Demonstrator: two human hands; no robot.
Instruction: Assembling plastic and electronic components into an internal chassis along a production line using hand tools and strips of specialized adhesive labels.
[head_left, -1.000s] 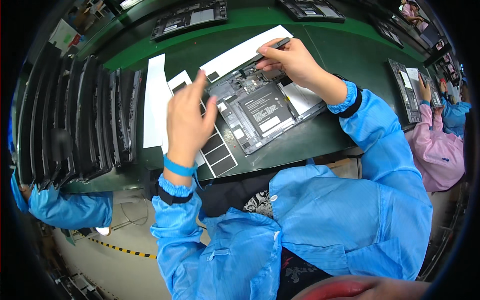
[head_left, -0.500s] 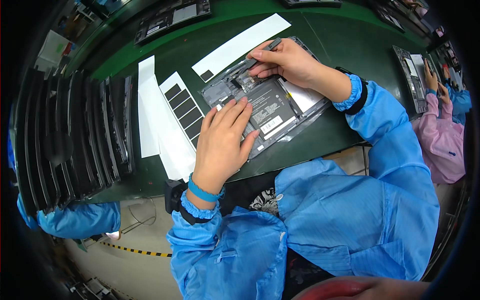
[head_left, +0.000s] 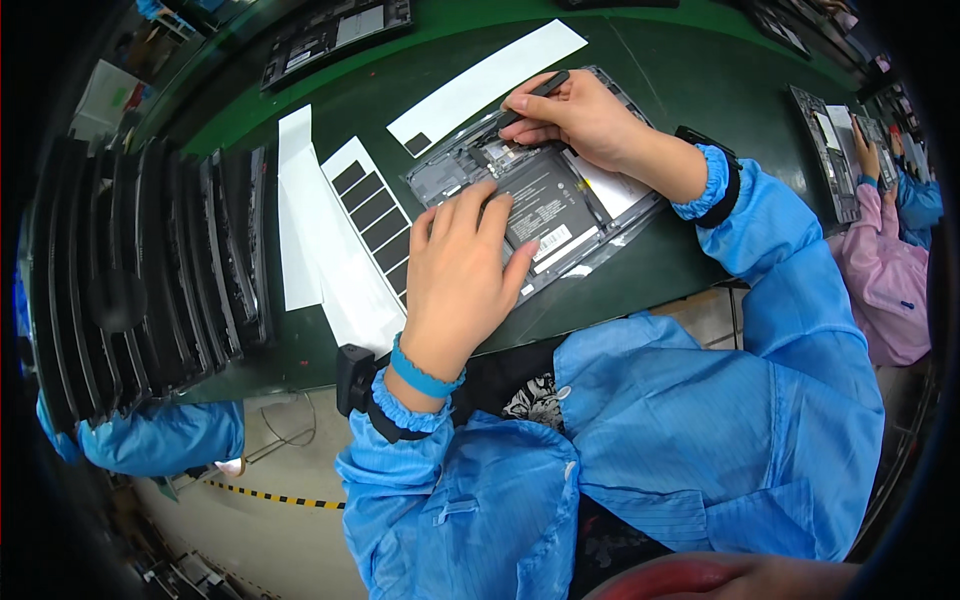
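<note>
An opened laptop base [head_left: 445, 178] lies at an angle in front of me, its inner parts and black battery [head_left: 545, 200] exposed. My left hand [head_left: 465, 260] rests on its near left part, fingers stretched out over the casing and the battery's edge. In my right hand [head_left: 570, 112], over the far edge, a slim black stick-like tool [head_left: 548, 84] is pinched between thumb and fingers. Its working tip is hidden by the fingers. Left of the laptop lies a white sheet with several black rectangular pads [head_left: 370, 206].
Beyond the laptop lies a long white strip [head_left: 490, 82] with one black pad. More white paper [head_left: 300, 210] is at left, beside a row of upright dark laptop panels [head_left: 150, 260]. Another opened laptop [head_left: 825, 150] is near a pink-sleeved co-worker [head_left: 880, 270] at right.
My left hand has slid slightly right and nearer to me over the laptop. The tool in my right hand has turned, showing a narrower side.
</note>
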